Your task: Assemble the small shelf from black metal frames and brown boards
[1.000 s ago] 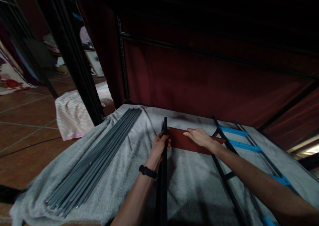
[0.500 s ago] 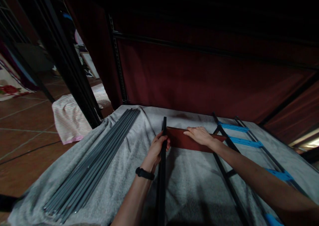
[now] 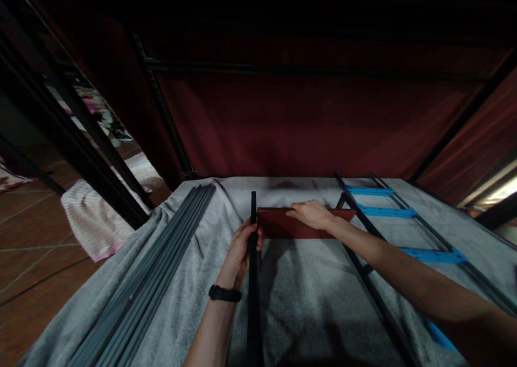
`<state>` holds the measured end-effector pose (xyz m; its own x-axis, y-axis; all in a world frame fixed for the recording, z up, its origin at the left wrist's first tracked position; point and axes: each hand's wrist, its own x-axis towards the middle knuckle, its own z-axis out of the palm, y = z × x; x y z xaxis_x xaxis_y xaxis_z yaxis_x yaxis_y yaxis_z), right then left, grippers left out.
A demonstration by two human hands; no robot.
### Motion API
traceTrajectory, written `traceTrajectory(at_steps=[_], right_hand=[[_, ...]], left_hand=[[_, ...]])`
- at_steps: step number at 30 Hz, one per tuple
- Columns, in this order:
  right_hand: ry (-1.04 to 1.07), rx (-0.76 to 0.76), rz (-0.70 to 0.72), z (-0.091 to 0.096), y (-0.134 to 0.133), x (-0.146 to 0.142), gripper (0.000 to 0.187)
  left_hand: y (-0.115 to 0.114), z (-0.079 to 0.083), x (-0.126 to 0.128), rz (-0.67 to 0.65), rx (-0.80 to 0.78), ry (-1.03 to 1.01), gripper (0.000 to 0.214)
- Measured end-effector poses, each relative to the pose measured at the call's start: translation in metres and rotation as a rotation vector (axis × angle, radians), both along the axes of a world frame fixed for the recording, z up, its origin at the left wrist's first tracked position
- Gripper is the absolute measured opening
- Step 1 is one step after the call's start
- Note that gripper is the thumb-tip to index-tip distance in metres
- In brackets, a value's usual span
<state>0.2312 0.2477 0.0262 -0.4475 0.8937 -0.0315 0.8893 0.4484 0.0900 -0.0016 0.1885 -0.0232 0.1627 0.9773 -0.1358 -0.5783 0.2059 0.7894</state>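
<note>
A black bar (image 3: 253, 302) is gripped by the left hand (image 3: 242, 243), whose fingers are pressed together and wrapped round it near its far end, with the thumb on the near side. The bar is laid lengthwise, running away from the person over a grey towel (image 3: 307, 302) that covers the surface. A black watch (image 3: 225, 293) is worn on the left wrist. A red panel (image 3: 278, 226) is stood on its long edge across the far part of the towel, its left end touching the bar just beyond the left hand. The right hand (image 3: 309, 214) is laid on the panel's top edge, palm down, fingers stretched out and kept close together, pointing left; they are not seen to curl round it, and the thumb is hidden. The panel's right end is set against a black-and-blue frame (image 3: 385, 212), which is laid flat on the right side of the towel and passes under the right forearm. A bundle of grey rods (image 3: 151, 275) is laid along the towel's left side, well apart from the bar and roughly parallel to it. A dark red curtain (image 3: 291, 124) is hung behind the surface. To the left, a striped cloth (image 3: 91, 224) is seen on the tiled floor (image 3: 32, 259), beyond dark upright posts.
</note>
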Motion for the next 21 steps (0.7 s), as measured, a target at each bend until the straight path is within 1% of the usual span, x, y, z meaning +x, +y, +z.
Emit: traceTrajectory(at_steps=[6,13,21], right_hand=[[0.0,-0.004,0.001,0.0014,0.0,-0.0015,0.058],[0.035,-0.008,0.008,-0.0022,0.0004,-0.0016,0.057],[0.031,-0.028,-0.006,-0.0021,0.0032,-0.0008,0.055]], left_hand=[[0.0009,0.0015,0.0006,0.005,0.003,0.051,0.034],[0.0017,0.0007,0.0005,0.002,-0.006,0.086,0.033],[-0.0019,0.0017,0.0009,0.001,-0.006,0.061,0.033]])
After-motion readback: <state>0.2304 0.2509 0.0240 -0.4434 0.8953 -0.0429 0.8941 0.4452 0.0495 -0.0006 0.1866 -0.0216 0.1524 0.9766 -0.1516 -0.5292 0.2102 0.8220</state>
